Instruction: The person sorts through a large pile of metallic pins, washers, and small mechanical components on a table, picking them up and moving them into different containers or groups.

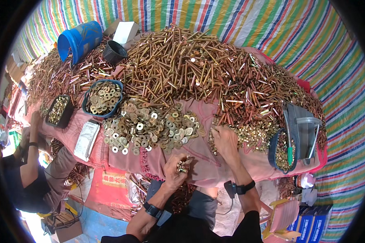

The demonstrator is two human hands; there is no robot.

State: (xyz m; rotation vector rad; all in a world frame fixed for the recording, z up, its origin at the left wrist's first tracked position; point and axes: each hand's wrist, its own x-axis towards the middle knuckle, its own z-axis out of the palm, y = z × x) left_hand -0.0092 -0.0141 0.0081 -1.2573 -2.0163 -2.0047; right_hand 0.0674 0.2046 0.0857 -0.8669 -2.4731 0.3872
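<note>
My left hand (177, 169) is closed around several short brass-coloured metal bolts (182, 167), whose ends poke out between the fingers. It is just above the pink cloth (202, 170), in front of a heap of flat round washers (154, 126). To the right, my right hand (226, 139) reaches down to the left end of a pile of small brass-coloured nuts (257, 137). Its fingers are drawn together, and whatever is between the fingertips is too small to make out. Behind both hands rises a large mound of metal rods and sleeves (178, 60).
A blue tub of washers (103, 98), a dark tray of nuts (59, 111) and a silver packet (86, 139) are at left. Grey bins (304, 121) and a basket of small parts (282, 156) stand at right. Another person's arm (31, 150) is at far left.
</note>
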